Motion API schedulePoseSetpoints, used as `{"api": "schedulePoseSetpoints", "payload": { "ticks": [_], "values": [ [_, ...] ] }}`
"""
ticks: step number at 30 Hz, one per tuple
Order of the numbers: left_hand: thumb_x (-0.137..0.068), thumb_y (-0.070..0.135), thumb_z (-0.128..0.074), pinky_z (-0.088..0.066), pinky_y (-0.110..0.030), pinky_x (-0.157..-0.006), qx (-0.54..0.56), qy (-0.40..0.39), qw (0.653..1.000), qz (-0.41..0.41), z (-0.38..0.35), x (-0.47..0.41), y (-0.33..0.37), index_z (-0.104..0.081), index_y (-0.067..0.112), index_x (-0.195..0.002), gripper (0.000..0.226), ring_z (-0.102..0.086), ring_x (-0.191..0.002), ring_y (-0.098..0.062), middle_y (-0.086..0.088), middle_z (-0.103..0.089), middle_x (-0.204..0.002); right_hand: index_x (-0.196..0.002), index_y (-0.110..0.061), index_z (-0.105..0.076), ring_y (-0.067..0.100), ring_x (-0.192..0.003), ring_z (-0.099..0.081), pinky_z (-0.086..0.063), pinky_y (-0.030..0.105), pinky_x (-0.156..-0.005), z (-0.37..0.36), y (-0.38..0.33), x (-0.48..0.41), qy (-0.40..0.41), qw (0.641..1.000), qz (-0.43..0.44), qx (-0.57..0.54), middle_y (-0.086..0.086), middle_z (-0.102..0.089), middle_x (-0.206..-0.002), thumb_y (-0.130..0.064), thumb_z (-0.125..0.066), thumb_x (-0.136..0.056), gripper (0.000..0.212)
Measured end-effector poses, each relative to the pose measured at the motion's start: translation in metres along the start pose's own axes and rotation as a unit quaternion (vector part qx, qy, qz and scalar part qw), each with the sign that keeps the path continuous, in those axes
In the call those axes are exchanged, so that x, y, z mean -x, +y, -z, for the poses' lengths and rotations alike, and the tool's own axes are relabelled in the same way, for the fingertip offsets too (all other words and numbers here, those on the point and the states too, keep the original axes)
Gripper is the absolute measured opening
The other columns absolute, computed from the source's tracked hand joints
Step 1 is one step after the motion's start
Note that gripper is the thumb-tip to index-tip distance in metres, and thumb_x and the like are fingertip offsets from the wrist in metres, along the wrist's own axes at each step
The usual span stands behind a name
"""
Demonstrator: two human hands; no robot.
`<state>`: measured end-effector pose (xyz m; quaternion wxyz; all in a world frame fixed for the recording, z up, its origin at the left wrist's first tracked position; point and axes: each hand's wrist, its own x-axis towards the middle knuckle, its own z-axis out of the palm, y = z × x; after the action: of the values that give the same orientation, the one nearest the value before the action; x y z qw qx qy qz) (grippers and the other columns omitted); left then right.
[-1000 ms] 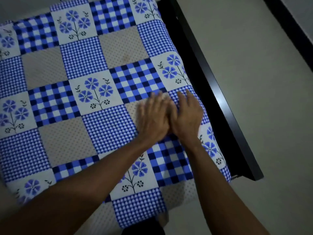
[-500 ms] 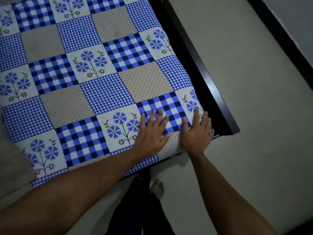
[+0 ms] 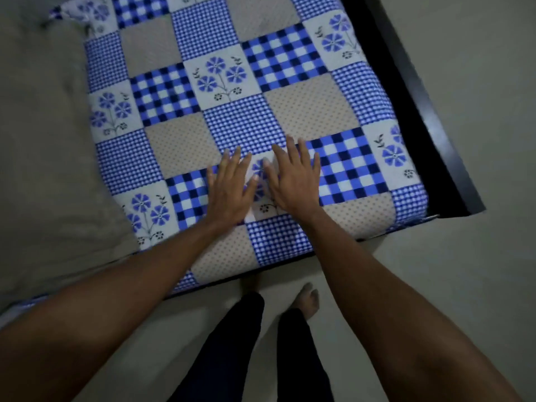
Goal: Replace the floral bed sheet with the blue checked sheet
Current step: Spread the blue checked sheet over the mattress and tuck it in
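Note:
The blue checked sheet [image 3: 243,123], a patchwork of blue checks, blue flowers and beige dotted squares, lies spread over the mattress. My left hand [image 3: 230,188] presses flat on it near the bed's near edge, fingers straight and spread. My right hand [image 3: 294,178] lies flat right beside it, fingers also straight. Both palms face down on the sheet, a little apart. Left of the sheet, plain grey-beige mattress [image 3: 43,140] shows uncovered. No other sheet is in view.
A black bed frame [image 3: 420,111] runs along the right side of the mattress and ends at the near corner. Pale floor [image 3: 478,271] lies to the right and in front. My legs in dark trousers [image 3: 237,349] and bare feet stand at the bed's near edge.
Both hands have slid left along the sheet from the near right corner, and now lie closer together. The view has shifted left too, bringing the uncovered mattress into sight.

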<state>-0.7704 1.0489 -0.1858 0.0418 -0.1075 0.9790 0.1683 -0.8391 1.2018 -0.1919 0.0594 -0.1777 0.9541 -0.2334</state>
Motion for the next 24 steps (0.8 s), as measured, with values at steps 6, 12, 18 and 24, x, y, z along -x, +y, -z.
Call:
{"api": "schedulePoseSetpoints", "payload": {
  "ticks": [6,12,18,24],
  "values": [
    [-0.1,0.063,-0.017,0.001,-0.064,-0.117,-0.102,-0.052,0.99,0.086,0.009,0.014,-0.107,-0.009,0.029,-0.158,0.067,0.002,-0.152,-0.022,0.002,-0.001,-0.166,-0.157,-0.027,-0.026,0.024,-0.154,-0.008,-0.003,0.058,-0.121,-0.06,-0.029,0.016,-0.057,0.996,0.011,0.073,0.003,-0.013,-0.167,-0.056,-0.024,-0.105,0.06],
    [-0.101,0.059,-0.027,-0.004,-0.063,-0.117,-0.135,-0.045,0.989,-0.037,-0.015,0.08,-0.094,-0.009,0.024,-0.158,0.069,0.004,-0.152,-0.026,-0.003,0.0,-0.166,-0.157,-0.03,-0.026,0.022,-0.154,-0.011,-0.009,0.057,-0.121,-0.061,-0.027,0.079,0.005,0.993,-0.064,0.102,0.002,-0.016,-0.166,-0.057,-0.03,-0.104,0.059],
    [-0.102,0.051,-0.03,-0.009,-0.061,-0.117,-0.003,-0.049,0.998,-0.05,-0.001,0.091,-0.089,-0.028,0.024,-0.154,0.059,-0.004,-0.152,-0.018,0.0,-0.017,-0.164,-0.149,-0.023,-0.043,0.026,-0.152,-0.019,-0.01,0.061,-0.119,-0.068,-0.081,0.083,-0.005,0.993,-0.092,0.067,0.007,-0.029,-0.162,-0.051,-0.039,-0.102,0.055],
    [-0.103,0.046,-0.027,0.0,-0.06,-0.119,-0.001,0.058,0.997,0.059,0.061,0.016,-0.165,-0.035,0.025,-0.152,0.053,-0.011,-0.152,-0.02,0.0,-0.022,-0.162,-0.15,-0.022,-0.041,0.027,-0.151,-0.019,-0.013,0.06,-0.119,-0.096,-0.176,-0.026,-0.028,0.999,0.029,0.009,0.005,-0.029,-0.162,-0.048,-0.035,-0.105,0.052]
  ]
}}
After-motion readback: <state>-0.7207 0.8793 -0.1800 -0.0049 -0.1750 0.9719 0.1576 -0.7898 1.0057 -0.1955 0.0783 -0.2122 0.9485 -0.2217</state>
